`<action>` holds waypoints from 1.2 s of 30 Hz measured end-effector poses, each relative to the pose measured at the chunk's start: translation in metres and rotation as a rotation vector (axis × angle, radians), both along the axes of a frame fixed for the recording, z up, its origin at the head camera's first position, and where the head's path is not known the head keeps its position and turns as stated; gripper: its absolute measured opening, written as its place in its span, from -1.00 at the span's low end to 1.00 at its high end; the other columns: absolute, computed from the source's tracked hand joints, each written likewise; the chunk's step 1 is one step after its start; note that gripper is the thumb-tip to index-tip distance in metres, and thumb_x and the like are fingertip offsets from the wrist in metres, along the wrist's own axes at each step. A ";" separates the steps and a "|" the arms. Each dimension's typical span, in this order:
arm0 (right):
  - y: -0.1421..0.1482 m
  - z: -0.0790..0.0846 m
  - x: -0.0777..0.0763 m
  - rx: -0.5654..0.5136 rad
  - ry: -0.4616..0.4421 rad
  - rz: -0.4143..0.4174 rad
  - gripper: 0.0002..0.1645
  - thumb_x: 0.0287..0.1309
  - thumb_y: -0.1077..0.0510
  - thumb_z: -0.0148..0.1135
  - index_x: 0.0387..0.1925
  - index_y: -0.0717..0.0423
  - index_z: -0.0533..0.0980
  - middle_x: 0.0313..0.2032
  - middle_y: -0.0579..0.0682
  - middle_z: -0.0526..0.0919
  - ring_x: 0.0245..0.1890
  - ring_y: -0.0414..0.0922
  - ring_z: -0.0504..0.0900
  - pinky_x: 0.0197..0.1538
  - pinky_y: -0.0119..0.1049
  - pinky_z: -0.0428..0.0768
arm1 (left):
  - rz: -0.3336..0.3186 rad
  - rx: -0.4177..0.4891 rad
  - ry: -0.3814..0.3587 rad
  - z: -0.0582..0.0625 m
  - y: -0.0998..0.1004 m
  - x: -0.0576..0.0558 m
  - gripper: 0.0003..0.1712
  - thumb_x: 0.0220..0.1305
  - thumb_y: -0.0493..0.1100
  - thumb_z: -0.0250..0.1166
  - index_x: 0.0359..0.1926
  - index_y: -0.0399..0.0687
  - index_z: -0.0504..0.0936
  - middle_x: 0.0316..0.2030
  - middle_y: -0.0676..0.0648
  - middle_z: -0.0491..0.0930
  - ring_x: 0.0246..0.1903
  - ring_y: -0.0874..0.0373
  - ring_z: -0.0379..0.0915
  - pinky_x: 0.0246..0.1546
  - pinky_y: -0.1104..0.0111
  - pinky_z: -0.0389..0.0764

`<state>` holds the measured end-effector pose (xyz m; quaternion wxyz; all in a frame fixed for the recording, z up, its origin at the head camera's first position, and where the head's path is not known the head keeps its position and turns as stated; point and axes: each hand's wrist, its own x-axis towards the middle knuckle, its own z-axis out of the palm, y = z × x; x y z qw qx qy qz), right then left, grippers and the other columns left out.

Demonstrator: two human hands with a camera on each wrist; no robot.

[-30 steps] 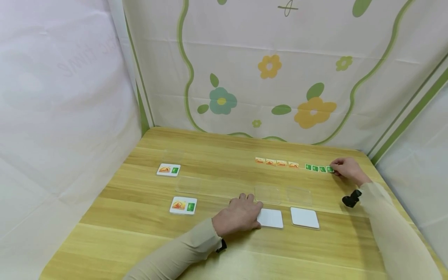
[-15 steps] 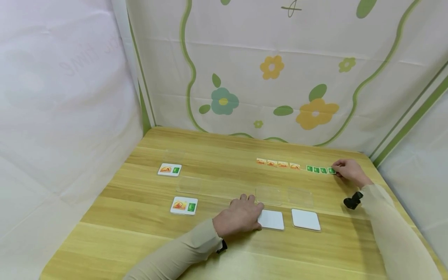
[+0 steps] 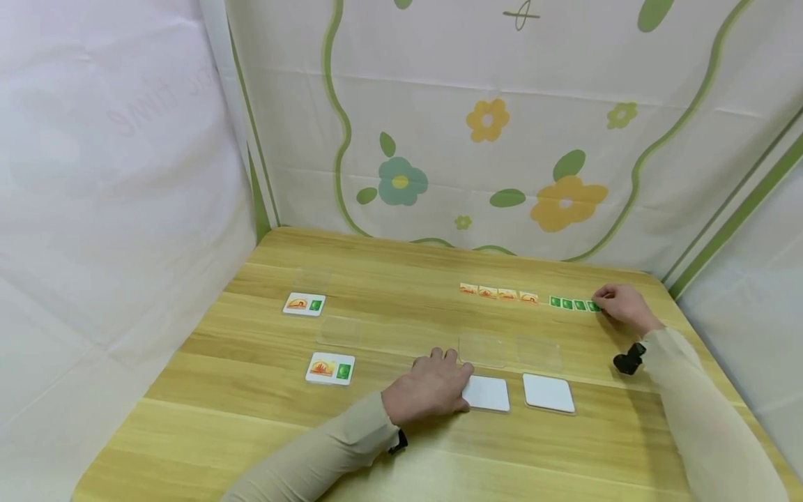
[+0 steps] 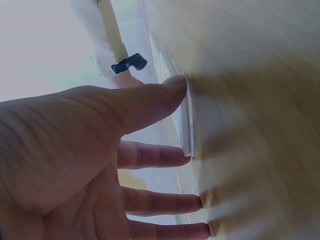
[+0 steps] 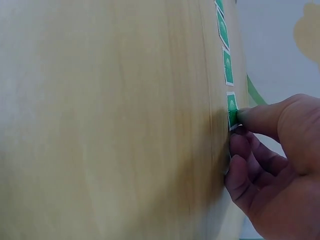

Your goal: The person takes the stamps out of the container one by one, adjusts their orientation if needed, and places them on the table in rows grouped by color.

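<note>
On the right of the table, my right hand (image 3: 623, 307) pinches the edge of the last small green sticker (image 5: 232, 108) in a row, thumb on its face and fingertips at its edge. The other green stickers (image 3: 567, 304) lie flat to its left. My left hand (image 3: 428, 387) rests on the table with its fingers extended. In the left wrist view, its thumb and index fingertips touch the edge of a white card stack (image 3: 487, 393), which lies on a clear sheet. Part of that stack is hidden by the hand in the head view.
Several orange picture stickers (image 3: 498, 292) lie left of the green ones. A second white card stack (image 3: 548, 393) is at right. Two cards bearing orange and green pictures, a nearer one (image 3: 330, 369) and a farther one (image 3: 304, 304), lie left. Clear plastic sheets (image 3: 481, 351) are behind the white cards.
The right thumb and fingertips have shifted slightly left, covering more of the end green sticker. The left hand stays in place by the white card stack. The head view has shifted slightly.
</note>
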<state>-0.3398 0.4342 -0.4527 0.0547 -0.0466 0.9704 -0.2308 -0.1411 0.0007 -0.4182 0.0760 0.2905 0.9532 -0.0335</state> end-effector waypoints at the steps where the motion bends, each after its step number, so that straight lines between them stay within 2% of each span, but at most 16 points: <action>1: 0.000 0.000 0.000 0.010 0.010 0.009 -0.60 0.39 0.08 0.07 -0.09 0.40 0.54 -0.49 0.06 0.65 -0.53 -0.16 0.51 -0.38 -0.29 0.45 | 0.003 0.002 -0.004 0.000 0.000 0.000 -0.51 0.17 0.35 0.30 -0.08 0.17 0.53 -0.21 0.01 0.48 -0.33 0.15 0.35 -0.55 0.36 0.42; 6: -0.003 0.001 0.001 0.066 0.061 0.030 -0.65 0.35 0.11 0.12 -0.15 0.38 0.58 -0.38 0.17 0.67 -0.43 -0.13 0.51 -0.30 -0.29 0.42 | 0.009 0.002 -0.015 0.001 0.000 0.001 -0.51 0.17 0.34 0.30 -0.06 0.17 0.53 -0.19 0.01 0.48 -0.30 0.14 0.36 -0.51 0.34 0.44; 12: -0.005 0.000 0.001 0.073 0.078 0.028 -0.69 0.32 0.15 0.12 -0.19 0.39 0.55 -0.41 0.18 0.64 -0.43 -0.08 0.52 -0.32 -0.29 0.42 | 0.007 0.009 -0.017 0.000 0.000 0.001 -0.51 0.17 0.34 0.30 -0.07 0.16 0.53 -0.20 0.00 0.48 -0.31 0.14 0.36 -0.53 0.34 0.43; 16: -0.006 -0.001 0.001 0.061 0.074 0.024 -0.70 0.32 0.15 0.12 -0.18 0.38 0.54 -0.41 0.17 0.62 -0.45 -0.11 0.50 -0.33 -0.29 0.41 | 0.002 0.010 -0.016 0.000 0.000 0.000 -0.51 0.18 0.33 0.30 -0.07 0.15 0.53 -0.20 0.00 0.49 -0.32 0.13 0.35 -0.53 0.33 0.44; 20: -0.005 -0.001 0.003 0.048 0.059 0.015 -0.70 0.33 0.14 0.13 -0.17 0.36 0.55 -0.33 0.23 0.63 -0.44 -0.12 0.50 -0.33 -0.29 0.42 | 0.002 0.007 -0.021 -0.001 0.001 0.000 -0.51 0.18 0.33 0.30 -0.06 0.16 0.53 -0.19 0.00 0.50 -0.31 0.12 0.35 -0.51 0.32 0.45; 32: -0.003 0.002 0.007 0.048 0.053 -0.007 -0.62 0.38 0.06 0.08 -0.10 0.36 0.54 -0.12 0.39 0.61 -0.24 0.08 0.57 -0.27 -0.25 0.45 | 0.001 0.007 -0.009 0.001 0.001 0.000 -0.50 0.17 0.34 0.30 -0.05 0.16 0.54 -0.17 0.00 0.51 -0.28 0.12 0.38 -0.49 0.31 0.48; 36: -0.002 0.000 0.008 0.010 0.038 -0.028 -0.58 0.38 0.04 0.07 -0.06 0.38 0.50 -0.17 0.35 0.62 -0.31 0.01 0.57 -0.30 -0.26 0.47 | -0.010 0.018 -0.001 0.001 -0.001 0.001 -0.49 0.17 0.35 0.30 -0.07 0.13 0.55 -0.20 0.00 0.51 -0.31 0.14 0.37 -0.50 0.33 0.47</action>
